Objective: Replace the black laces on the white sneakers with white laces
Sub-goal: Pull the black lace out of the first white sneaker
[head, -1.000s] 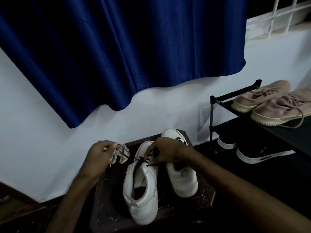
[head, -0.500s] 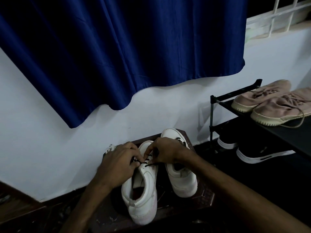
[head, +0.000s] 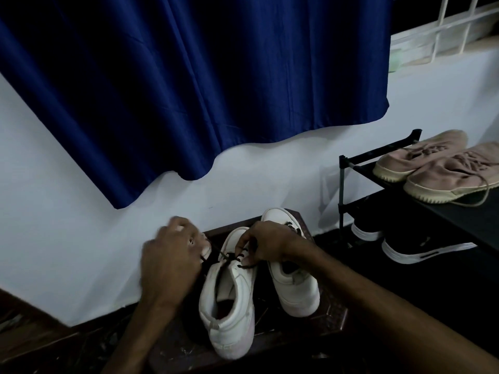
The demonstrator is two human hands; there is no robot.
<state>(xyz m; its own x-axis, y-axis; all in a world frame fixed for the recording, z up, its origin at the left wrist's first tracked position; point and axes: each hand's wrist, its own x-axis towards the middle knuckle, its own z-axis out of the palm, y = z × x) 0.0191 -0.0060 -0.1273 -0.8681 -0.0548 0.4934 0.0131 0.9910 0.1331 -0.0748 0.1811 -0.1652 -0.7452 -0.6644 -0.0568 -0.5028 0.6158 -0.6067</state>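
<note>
Two white sneakers [head: 229, 306] stand on one dark wooden surface [head: 297, 327] under a curtained wall.
Nearest, the left sneaker [head: 232, 322] has its heel toward the camera, and the second sneaker [head: 293, 287] sits just to its right. Over its tongue, the right hand [head: 270, 245] pinches the black lace [head: 232, 256]. Left of it, the blurred left hand [head: 170, 263] curls its grip around pale white laces [head: 206, 250], with a black strand running to it. Beyond it are one white wall [head: 67, 225] and one blue curtain [head: 189, 90]. To its right is one black rack [head: 342, 184] with two pink shoes [head: 442, 174] above and two black shoes [head: 421, 247] below. One window grille [head: 459, 20] is farthest.
</note>
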